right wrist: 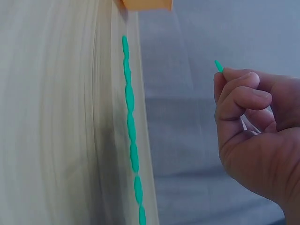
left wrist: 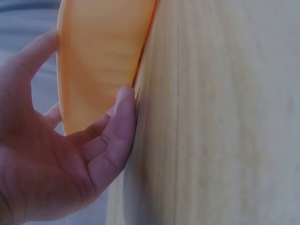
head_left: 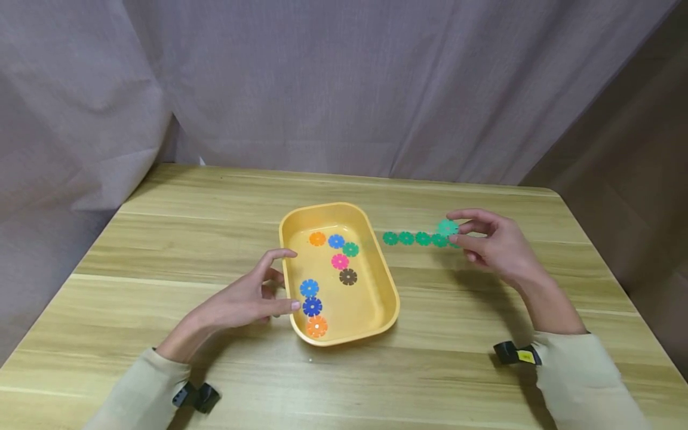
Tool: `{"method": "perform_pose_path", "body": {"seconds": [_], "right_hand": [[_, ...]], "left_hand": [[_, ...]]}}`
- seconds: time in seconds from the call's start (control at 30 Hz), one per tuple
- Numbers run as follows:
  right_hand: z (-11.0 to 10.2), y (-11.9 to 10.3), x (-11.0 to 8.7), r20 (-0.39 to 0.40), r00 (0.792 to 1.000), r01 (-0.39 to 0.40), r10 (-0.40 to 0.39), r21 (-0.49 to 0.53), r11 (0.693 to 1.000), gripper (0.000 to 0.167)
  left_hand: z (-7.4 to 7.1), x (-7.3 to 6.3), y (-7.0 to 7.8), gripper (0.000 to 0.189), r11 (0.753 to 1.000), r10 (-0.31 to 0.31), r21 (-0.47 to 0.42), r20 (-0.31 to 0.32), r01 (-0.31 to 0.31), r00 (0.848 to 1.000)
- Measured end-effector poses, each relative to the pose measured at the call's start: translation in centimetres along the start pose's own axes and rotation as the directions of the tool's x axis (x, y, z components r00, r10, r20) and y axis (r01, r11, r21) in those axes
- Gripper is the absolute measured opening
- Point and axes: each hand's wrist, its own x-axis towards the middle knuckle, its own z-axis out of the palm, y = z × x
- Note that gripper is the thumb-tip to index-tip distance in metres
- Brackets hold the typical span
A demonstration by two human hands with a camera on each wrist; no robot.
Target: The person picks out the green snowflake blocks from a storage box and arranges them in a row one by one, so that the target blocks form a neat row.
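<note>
My right hand (head_left: 497, 245) pinches a light green notched disc (head_left: 448, 227) between thumb and fingertips. It is raised over the right end of a row of green notched discs (head_left: 407, 238) lying on the table; the right wrist view shows the held disc (right wrist: 218, 66) edge-on, apart from the row (right wrist: 130, 103). At the left wall of a yellow tray (head_left: 379, 257), my left hand (head_left: 242, 298) grips the rim, its other fingers against the wall's outside (left wrist: 103, 47). Inside the tray lie orange (head_left: 317, 326), blue (head_left: 309, 288), pink (head_left: 340, 261), brown (head_left: 348, 276) and green (head_left: 350, 249) discs.
The wooden table (head_left: 188, 209) carries the tray near its middle, with the green row to the right. A grey curtain (head_left: 301, 89) hangs behind the far edge. A black strap device is on each sleeve (head_left: 580, 370).
</note>
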Motion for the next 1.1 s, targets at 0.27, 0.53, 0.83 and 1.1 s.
{"method": "perform_pose_path", "body": {"seconds": [0.27, 0.53, 0.83, 1.1], "right_hand": [[-2.1, 1.4, -0.4, -0.043, 0.998, -0.036, 0.036, 0.017, 0.999, 0.038], [-3.4, 2.3, -0.4, -0.051, 0.998, -0.033, 0.037, 0.066, 0.997, 0.038], [-5.2, 3.5, -0.3, -0.088, 0.994, -0.052, 0.061, 0.11, 0.993, 0.037], [-7.0, 4.3, -0.7, -0.116, 0.992, -0.027, 0.057, 0.247, 0.969, 0.036]], "left_hand": [[0.0, 0.0, 0.1, 0.092, 1.0, -0.002, -0.007, 0.002, 0.002, 1.0], [0.1, 0.0, -0.1, 0.091, 1.0, -0.005, -0.018, 0.004, 0.005, 1.0], [0.1, -0.1, -0.1, 0.091, 1.0, -0.021, -0.008, 0.005, 0.021, 1.0], [0.0, 0.0, 0.1, 0.092, 1.0, -0.005, -0.008, 0.011, 0.005, 1.0]]}}
